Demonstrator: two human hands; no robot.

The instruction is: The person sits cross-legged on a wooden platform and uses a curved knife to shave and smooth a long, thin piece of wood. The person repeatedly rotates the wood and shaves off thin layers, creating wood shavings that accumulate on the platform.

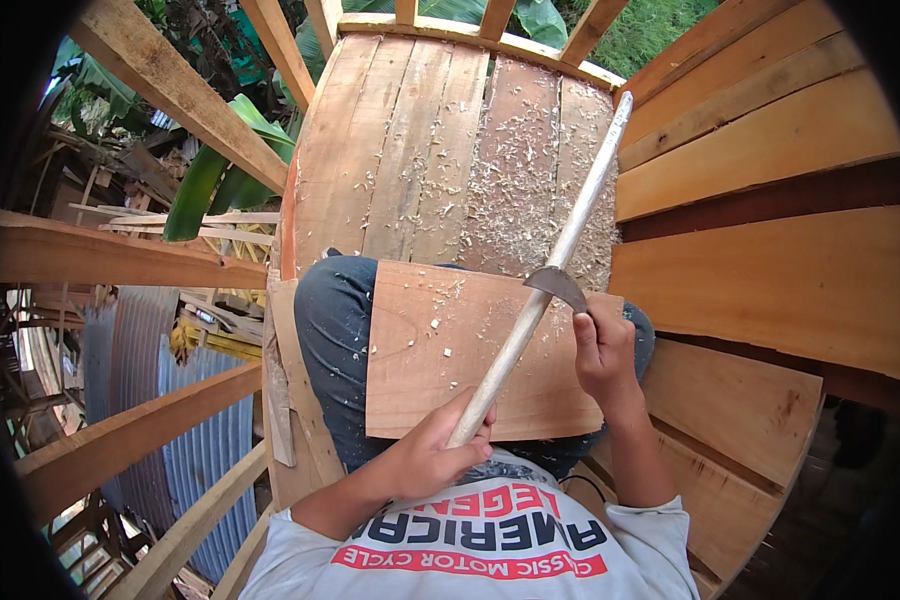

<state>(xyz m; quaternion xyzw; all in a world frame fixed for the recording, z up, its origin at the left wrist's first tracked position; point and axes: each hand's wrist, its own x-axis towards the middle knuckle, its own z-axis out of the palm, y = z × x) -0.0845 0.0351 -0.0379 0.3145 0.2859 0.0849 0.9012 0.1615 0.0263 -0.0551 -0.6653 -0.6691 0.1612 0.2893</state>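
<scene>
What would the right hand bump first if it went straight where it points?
Probably the pale stick, just past the curved blade that the right hand grips, though depth is hard to judge here.

The board (420,370) lay across the thighs (332,330). Over it the stick (587,205) slanted from the left hand (445,440), near the waist, forward and rightward past the board's far edge. The blade (558,283) crossed the stick near that edge, its right end in the right hand (605,350). Ahead, shavings (510,150) lay scattered on planks (335,110). Left, beyond the posts (140,425), were corrugated sheets (205,490).
</scene>
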